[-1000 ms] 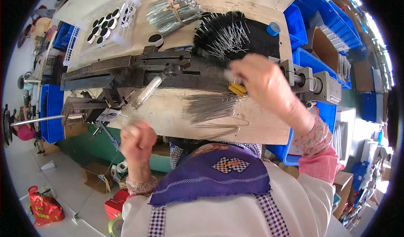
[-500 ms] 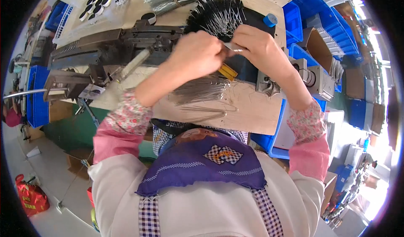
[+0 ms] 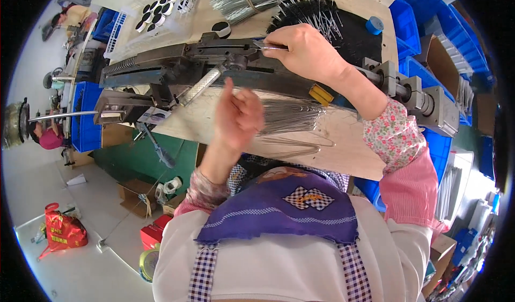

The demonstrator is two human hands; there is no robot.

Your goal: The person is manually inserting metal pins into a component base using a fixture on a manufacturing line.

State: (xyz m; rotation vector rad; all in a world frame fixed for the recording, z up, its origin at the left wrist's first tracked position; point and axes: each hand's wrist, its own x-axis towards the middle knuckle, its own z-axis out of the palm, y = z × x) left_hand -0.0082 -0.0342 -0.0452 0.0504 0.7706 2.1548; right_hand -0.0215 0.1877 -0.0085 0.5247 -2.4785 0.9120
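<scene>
My right hand (image 3: 310, 52) pinches a thin shiny metal piece (image 3: 272, 46) over the top of a long dark metal bench machine (image 3: 177, 60). The piece's far tip meets or overlaps the machine; I cannot tell whether it sits inside it. Closer to my body, my left hand (image 3: 240, 114) hangs in the air, a little blurred, thumb apart and fingers loosely bent, with nothing visible in it. Just beyond it is the machine's silver lever handle (image 3: 203, 86). Bent metal wires (image 3: 292, 117) lie on the wooden table right of that hand. Behind my right hand lies a pile of black-bristled wire brushes (image 3: 316, 18).
A white plastic basket (image 3: 120, 41) and round black-and-white pieces (image 3: 155, 13) are at the far left. Beside a tied wire bundle (image 3: 241, 1) stands a black-topped round piece (image 3: 221, 30). A yellow block (image 3: 321, 95), a blue round cap (image 3: 374, 25) and blue bins (image 3: 403, 25) are rightward.
My hands, together before, are now apart. The left has let go and drawn back toward my body; the right has carried the metal piece left to the machine. The whole view has shifted.
</scene>
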